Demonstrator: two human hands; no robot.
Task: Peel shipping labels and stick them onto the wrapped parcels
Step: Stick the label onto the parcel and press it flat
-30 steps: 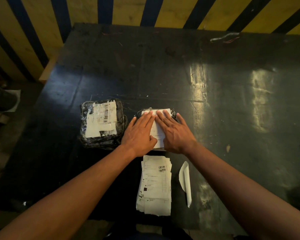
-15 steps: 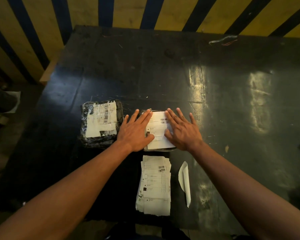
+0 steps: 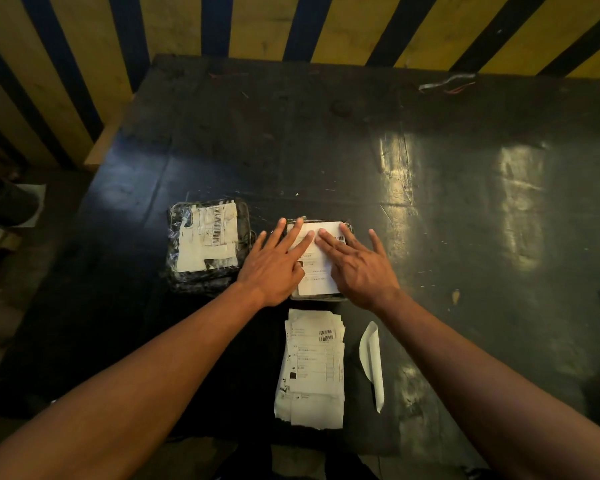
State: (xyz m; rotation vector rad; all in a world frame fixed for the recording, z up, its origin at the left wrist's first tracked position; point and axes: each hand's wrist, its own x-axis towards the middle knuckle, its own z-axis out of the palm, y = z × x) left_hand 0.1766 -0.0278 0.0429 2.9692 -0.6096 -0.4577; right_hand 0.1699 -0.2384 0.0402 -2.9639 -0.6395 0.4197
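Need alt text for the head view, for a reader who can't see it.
Both hands, left hand and right hand, press flat on a white label atop a black-wrapped parcel on a dark table. A second labelled parcel lies to its left; a stack of labels and a backing strip lie nearer.

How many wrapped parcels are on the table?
2. One black plastic-wrapped parcel with a torn white label lies left; the second black parcel sits beside it under both flat hands. None seem hidden.
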